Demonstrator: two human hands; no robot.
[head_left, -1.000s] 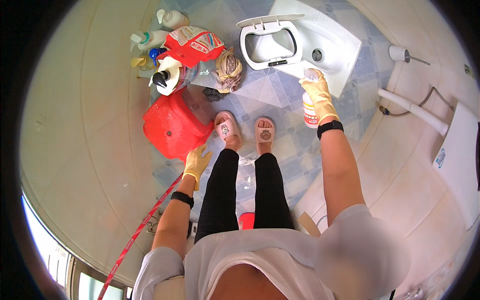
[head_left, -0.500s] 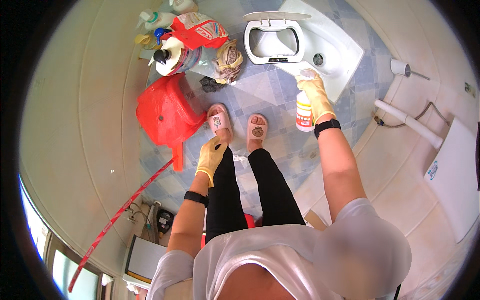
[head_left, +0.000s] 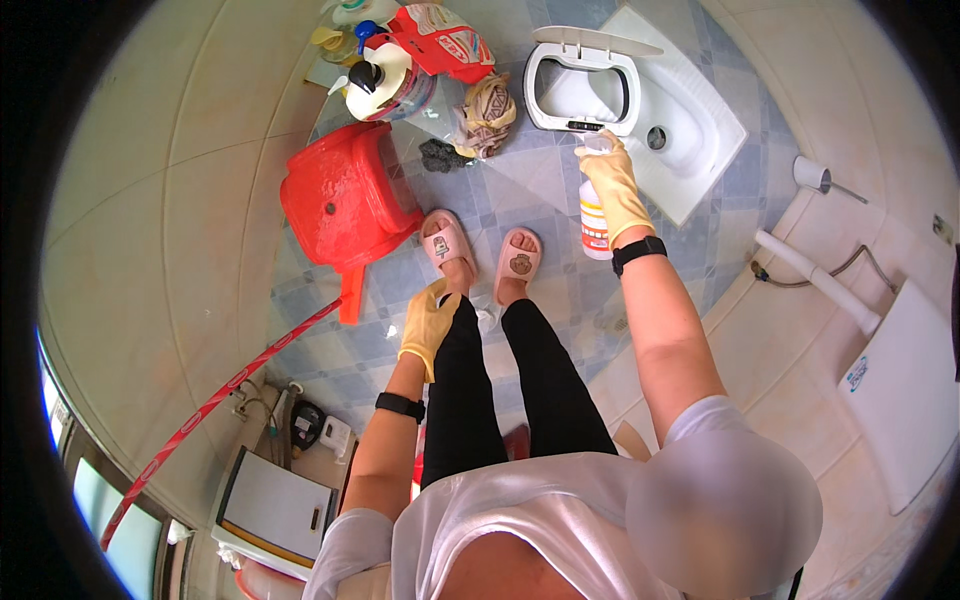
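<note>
Gripping spray bottle (head_left: pixel 594 222) in right hand (head_left: pixel 610 180) near squat toilet (head_left: pixel 700 175), holding left hand (head_left: pixel 430 322) loosely curled, seemingly empty, farther from toilet. Tbh, keep bottle upright, grip snug.

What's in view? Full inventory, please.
spray bottle: 1, white, in right hand
squat toilet: 1, white, upper right
lidded frame: 1, white, by toilet
stool-like item: 1, red, left floor
pole: 1, red, lower left
pump bottle: 1, white, upper left
other bottles: several, mixed, upper left
packet: 1, red, upper left
cloth: 1, tan, beside packet
clump: 1, dark, beside cloth
cistern: 1, white, right
pipe: 1, white, right
boxy unit: 1, white, lower left
slippers: 2, pink, on feet
left hand: 1, yellow glove, by leg
right hand: 1, yellow glove, round bottle
</note>
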